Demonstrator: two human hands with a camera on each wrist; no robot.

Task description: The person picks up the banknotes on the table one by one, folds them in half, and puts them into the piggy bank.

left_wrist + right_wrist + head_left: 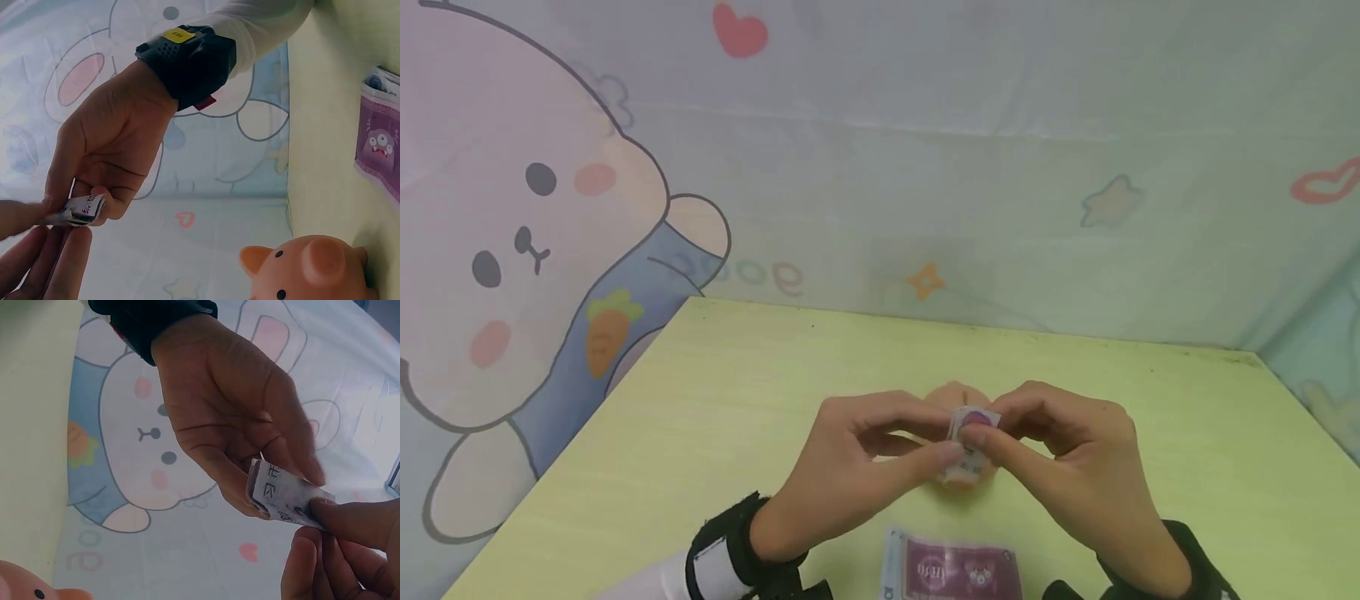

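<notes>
Both hands meet over the middle of the yellow-green table (715,417) and pinch one small folded paper note (974,423) between thumbs and fingers. My left hand (950,442) holds its left edge, my right hand (990,437) its right edge. Directly below and behind the hands sits a pink piggy bank (956,395), mostly hidden by them. In the left wrist view the folded note (82,209) is clamped by the right hand (94,200), with the piggy bank (312,270) below. The right wrist view shows the note (282,497) printed with grey characters.
A flat stack of purple toy notes (953,575) lies at the near table edge between my wrists, also seen as toy notes (379,145). A cartoon rabbit curtain (512,250) hangs behind and left of the table. Black bands wrap both wrists.
</notes>
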